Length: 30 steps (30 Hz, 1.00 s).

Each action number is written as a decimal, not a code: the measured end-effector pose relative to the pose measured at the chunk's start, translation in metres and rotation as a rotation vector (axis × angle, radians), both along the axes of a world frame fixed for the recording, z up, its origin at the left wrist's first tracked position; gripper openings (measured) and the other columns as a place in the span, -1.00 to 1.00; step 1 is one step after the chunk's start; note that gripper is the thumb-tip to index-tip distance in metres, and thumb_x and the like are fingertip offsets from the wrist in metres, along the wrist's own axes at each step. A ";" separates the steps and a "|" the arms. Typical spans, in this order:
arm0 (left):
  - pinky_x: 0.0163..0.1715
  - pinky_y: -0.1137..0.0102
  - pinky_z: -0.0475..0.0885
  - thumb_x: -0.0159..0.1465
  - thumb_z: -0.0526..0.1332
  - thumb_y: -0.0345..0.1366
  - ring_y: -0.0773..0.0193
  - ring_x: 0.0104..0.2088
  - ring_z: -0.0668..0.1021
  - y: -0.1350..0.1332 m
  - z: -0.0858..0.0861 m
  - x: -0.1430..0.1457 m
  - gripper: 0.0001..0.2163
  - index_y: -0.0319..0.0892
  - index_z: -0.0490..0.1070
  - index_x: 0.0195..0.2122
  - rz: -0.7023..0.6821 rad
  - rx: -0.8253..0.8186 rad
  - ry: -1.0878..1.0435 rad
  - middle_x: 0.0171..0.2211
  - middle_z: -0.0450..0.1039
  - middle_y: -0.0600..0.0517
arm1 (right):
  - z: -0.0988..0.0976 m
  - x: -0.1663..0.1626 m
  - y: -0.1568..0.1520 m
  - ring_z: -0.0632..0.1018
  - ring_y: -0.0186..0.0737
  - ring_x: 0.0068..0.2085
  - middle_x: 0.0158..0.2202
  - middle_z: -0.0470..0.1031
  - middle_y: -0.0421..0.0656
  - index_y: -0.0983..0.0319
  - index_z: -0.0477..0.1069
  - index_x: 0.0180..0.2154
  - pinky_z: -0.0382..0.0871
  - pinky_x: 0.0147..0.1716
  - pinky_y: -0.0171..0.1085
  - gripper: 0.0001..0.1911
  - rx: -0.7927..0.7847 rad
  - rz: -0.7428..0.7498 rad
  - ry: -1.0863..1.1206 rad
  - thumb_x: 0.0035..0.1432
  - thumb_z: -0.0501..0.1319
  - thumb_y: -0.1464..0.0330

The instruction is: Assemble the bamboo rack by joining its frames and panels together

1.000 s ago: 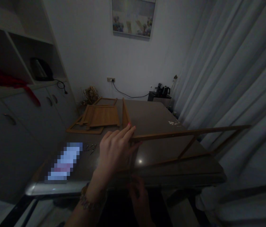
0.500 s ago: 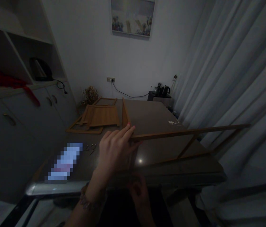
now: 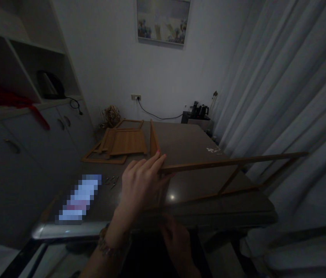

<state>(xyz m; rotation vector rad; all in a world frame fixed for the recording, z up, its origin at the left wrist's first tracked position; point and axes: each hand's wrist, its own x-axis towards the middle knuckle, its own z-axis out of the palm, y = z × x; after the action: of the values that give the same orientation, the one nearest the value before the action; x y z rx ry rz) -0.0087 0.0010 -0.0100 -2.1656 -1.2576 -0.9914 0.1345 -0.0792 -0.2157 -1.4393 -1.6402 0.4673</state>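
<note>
Left hand (image 3: 141,183) is closed over the near corner where the wooden frame (image 3: 200,166) meets the upright wooden panel (image 3: 153,141). Both stand on edge on the table (image 3: 186,139), the frame running rightward along its near side. Such thin edges give little footing, so the corner grip presumably steadies both pieces. Right hand (image 3: 178,237) sits low by the near table edge, fingers curled, below the same corner; too dim there to tell whether it holds anything. Flat wooden panels (image 3: 128,143) lie overlapped at far left, apparently out of the way; small metal pieces (image 3: 113,181) lie nearer, plausibly for easy reach.
</note>
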 end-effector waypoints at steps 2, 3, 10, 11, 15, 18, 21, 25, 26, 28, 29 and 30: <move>-0.35 0.20 0.41 0.22 0.21 0.00 0.13 -0.26 0.62 0.000 0.000 0.000 -0.57 -0.09 0.42 0.05 0.003 -0.008 -0.009 0.03 0.50 0.00 | 0.004 -0.001 0.000 0.64 -0.11 -0.29 -0.27 0.64 -0.12 0.10 0.42 0.01 0.44 -0.24 -0.25 -0.71 -0.030 0.041 0.063 0.27 0.14 0.26; -0.33 0.19 0.41 0.22 0.21 0.00 0.13 -0.26 0.62 0.000 0.000 0.000 -0.57 -0.09 0.41 0.05 0.004 -0.010 -0.009 0.03 0.49 0.02 | 0.006 -0.003 -0.001 0.64 -0.14 -0.32 -0.29 0.63 -0.14 0.11 0.41 0.01 0.44 -0.28 -0.28 -0.71 -0.056 0.056 0.101 0.28 0.12 0.25; -0.36 0.19 0.40 0.22 0.21 0.01 0.13 -0.27 0.61 0.000 0.000 0.000 -0.56 -0.09 0.42 0.05 0.027 -0.021 0.013 0.03 0.50 0.03 | 0.011 -0.019 -0.004 0.55 -0.26 -0.50 -0.46 0.56 -0.17 0.20 0.38 -0.03 0.40 -0.49 -0.36 -0.58 -0.263 0.071 0.471 0.30 0.04 0.05; -0.36 0.19 0.39 0.22 0.21 0.01 0.13 -0.28 0.61 0.000 0.000 0.000 -0.56 -0.09 0.42 0.04 0.028 -0.019 0.014 0.03 0.50 0.03 | 0.011 -0.021 -0.005 0.56 -0.25 -0.49 -0.43 0.57 -0.15 0.22 0.37 -0.02 0.41 -0.48 -0.36 -0.55 -0.285 0.060 0.544 0.29 0.04 0.03; -0.34 0.19 0.40 0.21 0.21 0.02 0.13 -0.26 0.61 0.001 -0.001 0.000 -0.55 -0.08 0.40 0.06 0.023 -0.016 0.012 0.05 0.49 0.03 | 0.010 -0.027 -0.006 0.61 -0.19 -0.40 -0.35 0.60 -0.11 0.23 0.38 -0.04 0.49 -0.36 -0.28 -0.50 -0.362 0.031 0.778 0.23 0.09 -0.02; -0.33 0.19 0.39 0.22 0.21 0.00 0.12 -0.26 0.61 0.001 -0.001 -0.001 -0.55 -0.09 0.40 0.06 0.016 -0.016 0.012 0.04 0.49 0.01 | 0.010 -0.028 -0.006 0.63 -0.11 -0.29 -0.31 0.62 -0.10 0.20 0.43 -0.11 0.50 -0.26 -0.23 -0.50 -0.408 0.002 0.836 0.15 0.15 -0.07; -0.34 0.20 0.39 0.22 0.21 -0.01 0.12 -0.26 0.61 0.001 -0.001 -0.001 -0.56 -0.09 0.40 0.06 0.018 -0.017 0.017 0.05 0.48 0.02 | 0.009 -0.026 -0.005 0.62 -0.08 -0.17 -0.19 0.61 -0.08 0.18 0.45 -0.13 0.49 -0.21 -0.24 -0.48 -0.434 -0.013 0.812 0.12 0.17 -0.09; -0.36 0.20 0.38 0.20 0.24 -0.01 0.11 -0.29 0.61 0.000 0.000 0.000 -0.56 -0.10 0.42 0.05 0.019 -0.008 0.003 0.02 0.50 -0.02 | 0.010 -0.021 -0.005 0.59 -0.07 -0.09 -0.13 0.60 -0.07 0.20 0.45 -0.10 0.44 -0.09 -0.21 -0.50 -0.406 0.039 0.750 0.17 0.13 -0.06; -0.36 0.20 0.39 0.20 0.24 -0.01 0.11 -0.29 0.61 0.000 0.000 0.000 -0.56 -0.10 0.43 0.04 0.015 -0.007 -0.002 0.02 0.51 -0.03 | 0.011 -0.019 -0.005 0.59 -0.08 -0.08 -0.12 0.59 -0.07 0.20 0.45 -0.11 0.42 -0.04 -0.20 -0.53 -0.387 0.071 0.724 0.20 0.12 -0.03; -0.35 0.19 0.39 0.20 0.24 -0.02 0.11 -0.28 0.61 0.000 0.000 0.000 -0.56 -0.10 0.42 0.05 0.007 -0.012 -0.005 0.03 0.50 -0.03 | 0.013 -0.016 -0.006 0.56 -0.08 -0.02 -0.07 0.58 -0.08 0.18 0.46 -0.09 0.38 0.03 -0.17 -0.60 -0.339 0.153 0.662 0.26 0.09 0.05; -0.35 0.19 0.40 0.20 0.24 -0.02 0.11 -0.27 0.61 0.000 0.000 0.000 -0.56 -0.10 0.42 0.06 0.005 -0.015 -0.006 0.03 0.50 -0.03 | 0.015 -0.014 -0.006 0.54 -0.09 0.01 -0.03 0.56 -0.08 0.17 0.45 -0.05 0.36 0.06 -0.15 -0.63 -0.316 0.202 0.621 0.29 0.08 0.09; -0.35 0.18 0.40 0.21 0.23 -0.02 0.11 -0.27 0.61 0.000 0.000 0.000 -0.56 -0.10 0.41 0.06 0.003 -0.019 -0.005 0.04 0.49 -0.02 | 0.016 -0.012 -0.007 0.52 -0.10 0.05 0.01 0.54 -0.08 0.15 0.43 0.00 0.34 0.09 -0.14 -0.65 -0.295 0.248 0.575 0.30 0.08 0.14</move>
<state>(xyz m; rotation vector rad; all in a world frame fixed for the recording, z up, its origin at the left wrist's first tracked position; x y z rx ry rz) -0.0087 0.0008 -0.0097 -2.1761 -1.2769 -0.9884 0.1227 -0.0859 -0.1999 -1.1533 -1.3111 1.1862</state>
